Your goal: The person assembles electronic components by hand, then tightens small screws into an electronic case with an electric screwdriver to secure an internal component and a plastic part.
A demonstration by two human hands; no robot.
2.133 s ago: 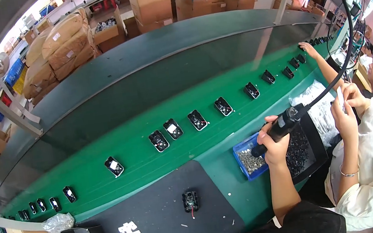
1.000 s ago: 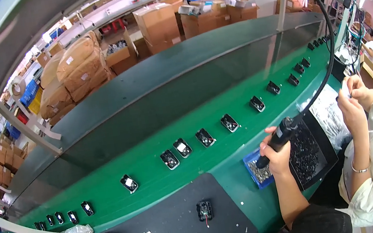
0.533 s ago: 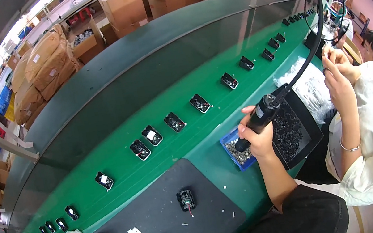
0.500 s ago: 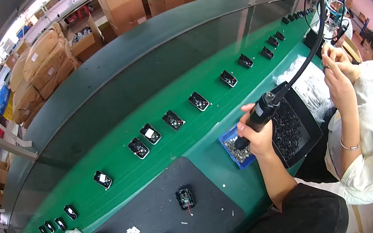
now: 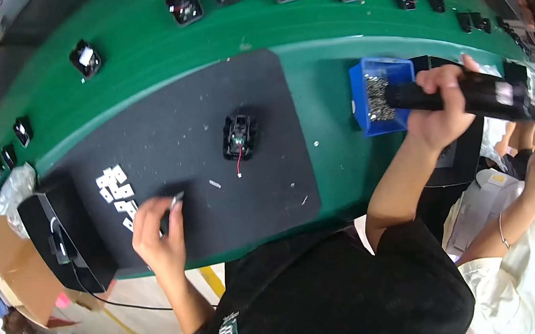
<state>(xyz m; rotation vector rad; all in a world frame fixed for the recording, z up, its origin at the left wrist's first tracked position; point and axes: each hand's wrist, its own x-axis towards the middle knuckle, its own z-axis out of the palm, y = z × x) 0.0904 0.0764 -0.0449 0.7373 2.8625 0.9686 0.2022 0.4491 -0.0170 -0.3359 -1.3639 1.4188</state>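
Left hand (image 5: 159, 235) pinches a small piece (image 5: 177, 199); right hand (image 5: 440, 108) wraps a driver (image 5: 495, 96) over the bin (image 5: 359, 101). The unit (image 5: 239, 137) looks unfinished, its lead (image 5: 239, 163) loose.

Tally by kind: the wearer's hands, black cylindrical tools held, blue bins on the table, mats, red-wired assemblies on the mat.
Hands: 2 (left hand, right hand)
Black tool: 1
Blue bin: 1
Black mat: 1
Red-wired assembly: 1
Total: 6
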